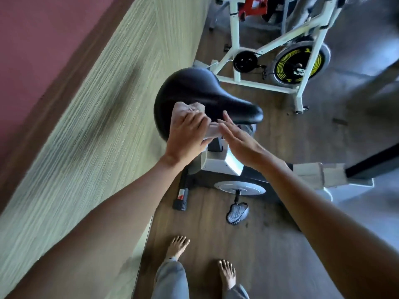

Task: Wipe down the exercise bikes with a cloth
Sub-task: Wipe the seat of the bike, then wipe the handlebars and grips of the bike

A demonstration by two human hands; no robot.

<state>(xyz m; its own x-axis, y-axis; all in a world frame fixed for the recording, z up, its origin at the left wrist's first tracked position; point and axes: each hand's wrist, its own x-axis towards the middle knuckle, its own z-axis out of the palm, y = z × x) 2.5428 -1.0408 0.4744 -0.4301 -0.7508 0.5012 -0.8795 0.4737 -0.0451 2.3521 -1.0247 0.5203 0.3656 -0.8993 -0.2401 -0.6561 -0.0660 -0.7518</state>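
A black bike saddle (203, 96) stands in the middle of the view on a white and grey exercise bike (222, 162). My left hand (186, 137) grips a bunched pale cloth (183, 108) and holds it against the near side of the saddle. My right hand (239, 141) is beside it with straight fingers, its fingertips at the lower edge of the cloth under the saddle's nose. A second exercise bike (280, 50), white-framed with a black and yellow flywheel, stands farther back.
A pale textured wall (97, 104) runs along the left, close to the saddle. A pedal (237, 213) hangs low on the near bike. My bare feet (178, 247) stand on the wooden floor. A dark table leg and pale blocks (319, 175) are at the right.
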